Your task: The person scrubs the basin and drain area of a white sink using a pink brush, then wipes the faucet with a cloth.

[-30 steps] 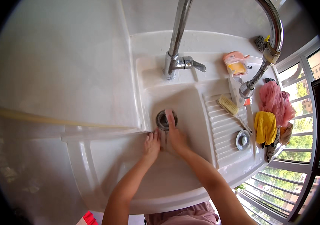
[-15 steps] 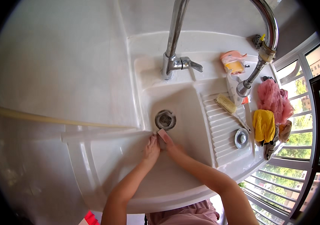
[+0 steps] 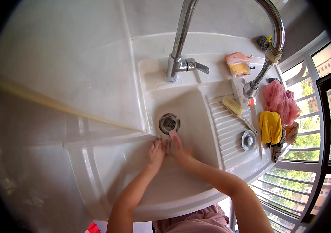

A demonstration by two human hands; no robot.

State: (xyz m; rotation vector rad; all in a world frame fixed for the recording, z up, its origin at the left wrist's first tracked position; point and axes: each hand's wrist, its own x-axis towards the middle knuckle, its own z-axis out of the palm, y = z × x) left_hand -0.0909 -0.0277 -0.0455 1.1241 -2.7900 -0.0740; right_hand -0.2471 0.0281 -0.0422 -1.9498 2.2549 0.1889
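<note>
Over the basin of the white sink (image 3: 192,105), my right hand (image 3: 181,152) is closed on a small flat pink bar (image 3: 173,134) that looks like soap. The bar's upper end points to the round dark drain (image 3: 169,124), just below its rim. My right fingers are partly smeared by motion. Beside it on the left, my left hand (image 3: 156,152) lies low against the near slope of the basin, fingers stretched forward and slightly apart. A narrow gap separates the hands, and a thin pale streak in it is too small to make out.
A chrome faucet (image 3: 173,68) rises behind the basin, its hose head (image 3: 250,89) hanging at right. On the ribbed drainboard (image 3: 227,136) lie a scrub brush (image 3: 232,105) and a metal drain strainer (image 3: 248,140). Yellow cloth (image 3: 270,127) and pink mesh (image 3: 280,100) sit farther right.
My right hand has moved slightly right and turned the pink bar more upright, opening a gap from my left hand. My left hand has barely moved. The view has shifted a little.
</note>
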